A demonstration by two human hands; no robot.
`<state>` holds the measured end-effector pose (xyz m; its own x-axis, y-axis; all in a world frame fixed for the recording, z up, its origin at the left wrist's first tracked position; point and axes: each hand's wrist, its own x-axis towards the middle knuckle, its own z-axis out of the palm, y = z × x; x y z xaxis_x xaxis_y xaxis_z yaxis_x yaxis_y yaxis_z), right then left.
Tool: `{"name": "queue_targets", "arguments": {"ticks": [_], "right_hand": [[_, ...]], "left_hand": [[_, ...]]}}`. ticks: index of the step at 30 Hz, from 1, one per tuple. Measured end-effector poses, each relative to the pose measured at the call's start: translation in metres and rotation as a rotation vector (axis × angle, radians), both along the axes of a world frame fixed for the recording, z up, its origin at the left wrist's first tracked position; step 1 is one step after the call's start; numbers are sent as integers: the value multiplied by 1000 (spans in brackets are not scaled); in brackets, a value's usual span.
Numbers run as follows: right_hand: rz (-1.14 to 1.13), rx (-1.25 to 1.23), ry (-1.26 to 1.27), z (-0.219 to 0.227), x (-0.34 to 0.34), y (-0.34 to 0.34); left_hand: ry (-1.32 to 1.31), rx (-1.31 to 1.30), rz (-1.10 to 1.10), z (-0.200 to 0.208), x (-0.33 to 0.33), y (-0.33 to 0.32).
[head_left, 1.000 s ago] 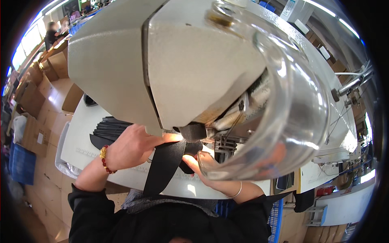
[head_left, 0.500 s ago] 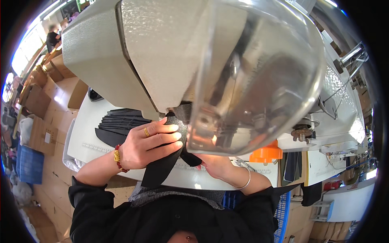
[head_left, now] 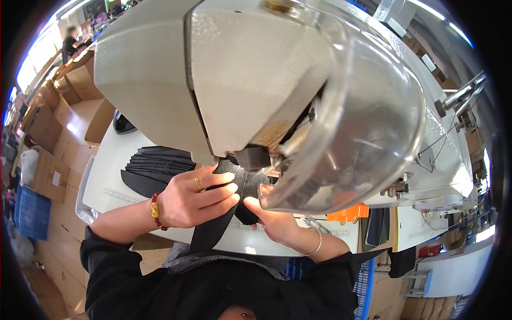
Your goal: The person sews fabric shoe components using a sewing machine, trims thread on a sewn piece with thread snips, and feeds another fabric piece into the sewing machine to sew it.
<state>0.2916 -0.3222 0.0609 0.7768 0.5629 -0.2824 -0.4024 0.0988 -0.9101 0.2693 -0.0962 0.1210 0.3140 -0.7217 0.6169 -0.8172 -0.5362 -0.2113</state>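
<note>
- The black cloth piece (head_left: 212, 230) lies under the head of the sewing machine (head_left: 234, 80), its near end hanging at the table's (head_left: 106, 165) near edge.
- The left hand (head_left: 194, 200) lays extended fingers on it; whether the thumb grips, I cannot tell.
- The right hand (head_left: 274, 221) seems to pinch its right part, thumb above.
- It is probably light, soft and not fragile; the outer edges, left and right, seem the better hold.

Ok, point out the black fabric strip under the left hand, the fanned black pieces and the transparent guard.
Black fabric strip (head_left: 214, 229): head view, on its loose lower end.
Fanned black pieces (head_left: 160, 164): head view, midway across the overlapping layers.
Transparent guard (head_left: 368, 133): head view, on its curved wall.
</note>
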Motion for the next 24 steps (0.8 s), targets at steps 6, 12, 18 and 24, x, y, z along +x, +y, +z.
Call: {"name": "queue_targets", "arguments": {"ticks": [6,12,18,24], "right_hand": [[9,46,-155,10,-10,-1],[84,-1,-115,18,-9,-5],[278,-316,-280,16,1,-13],[257,-224,-399,7,2,-14]], "left_hand": [[71,30,19,3,0,-4],[52,46,0,22,-3,-7],[53,44,-18,29,-2,-6],[60,99,17,26,0,-5]]}}
